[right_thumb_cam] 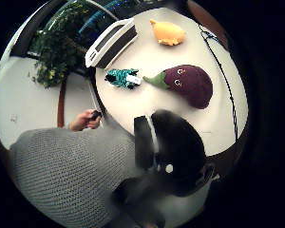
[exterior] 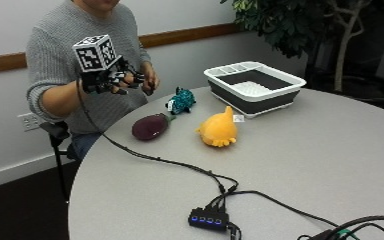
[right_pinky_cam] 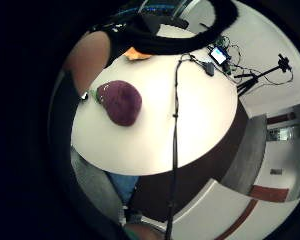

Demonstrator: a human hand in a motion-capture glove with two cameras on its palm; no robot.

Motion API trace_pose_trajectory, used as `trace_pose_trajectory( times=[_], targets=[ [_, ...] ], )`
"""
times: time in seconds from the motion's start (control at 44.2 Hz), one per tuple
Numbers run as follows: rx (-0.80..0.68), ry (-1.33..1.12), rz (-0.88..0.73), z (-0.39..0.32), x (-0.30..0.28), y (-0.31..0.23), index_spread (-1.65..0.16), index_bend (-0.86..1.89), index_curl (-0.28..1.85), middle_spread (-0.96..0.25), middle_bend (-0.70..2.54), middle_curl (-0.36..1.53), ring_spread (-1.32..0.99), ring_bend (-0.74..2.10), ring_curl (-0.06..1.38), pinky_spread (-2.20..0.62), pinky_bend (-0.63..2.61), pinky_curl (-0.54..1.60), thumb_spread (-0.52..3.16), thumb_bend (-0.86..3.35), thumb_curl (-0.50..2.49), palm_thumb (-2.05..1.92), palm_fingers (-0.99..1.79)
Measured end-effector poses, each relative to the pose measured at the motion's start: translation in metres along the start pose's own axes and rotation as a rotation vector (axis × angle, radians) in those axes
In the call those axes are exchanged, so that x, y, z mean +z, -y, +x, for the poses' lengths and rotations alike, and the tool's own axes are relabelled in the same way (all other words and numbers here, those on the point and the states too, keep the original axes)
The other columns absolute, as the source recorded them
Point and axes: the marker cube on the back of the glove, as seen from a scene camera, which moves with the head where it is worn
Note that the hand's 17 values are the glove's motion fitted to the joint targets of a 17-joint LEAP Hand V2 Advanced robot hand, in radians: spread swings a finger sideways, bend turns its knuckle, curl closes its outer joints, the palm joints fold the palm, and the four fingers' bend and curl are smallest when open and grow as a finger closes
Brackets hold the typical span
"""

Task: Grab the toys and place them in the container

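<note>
1. Outside view shows my gloved right hand (exterior: 115, 80) raised in the upper left of the frame, above the bench's (exterior: 325, 150) near edge and holding nothing; its fingers look loosely curled and slack.
2. All three toys lie on the bench below and to the right of that hand: the purple plush eggplant with a green stem (exterior: 151, 126) is nearest, the teal spotted plush animal (exterior: 181, 101) sits just beyond it, and the orange plush creature (exterior: 218, 130) lies further right.
3. In this view the eggplant's long axis runs from lower left to upper right, stem end toward the teal toy.
4. A white-rimmed dark tub with slots along one side (exterior: 255, 86) stands in the upper right, beyond all three toys.
5. I judge my next reach goes down and right to the eggplant, since nothing is in the tub yet.
</note>
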Motion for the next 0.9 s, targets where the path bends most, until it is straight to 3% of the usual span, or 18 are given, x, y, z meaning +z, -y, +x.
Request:
trace_pose_trajectory(
  times=[0.249, 0.611, 0.746, 0.905],
  targets=[
    [-0.002, -0.014, -0.008, 0.01, -0.011, 0.004, -0.31, 0.16, 0.11, -0.18, 0.18, 0.11, -0.18, 0.27, 0.1, 0.01, 0.69, 0.23, 1.19, -0.01, 0.07, -0.02, 0.06],
    [-0.007, -0.008, -0.06, 0.001, -0.002, 0.018, -0.35, 0.17, 0.2, -0.2, 0.18, 0.2, -0.22, 0.33, 0.17, 0.01, 0.76, 0.28, 1.41, -0.02, 0.13, -0.03, 0.02],
    [-0.076, 0.026, -0.075, -0.03, 0.002, 0.045, -0.36, 0.17, 0.22, -0.2, 0.18, 0.22, -0.22, 0.35, 0.18, 0.01, 0.77, 0.3, 1.44, -0.02, 0.15, -0.03, 0.0],
    [-0.261, 0.137, -0.094, -0.093, -0.003, 0.098, -0.36, 0.17, 0.24, -0.2, 0.18, 0.24, -0.22, 0.38, 0.2, 0.01, 0.8, 0.31, 1.46, -0.02, 0.16, -0.03, 0.0]
  ],
)
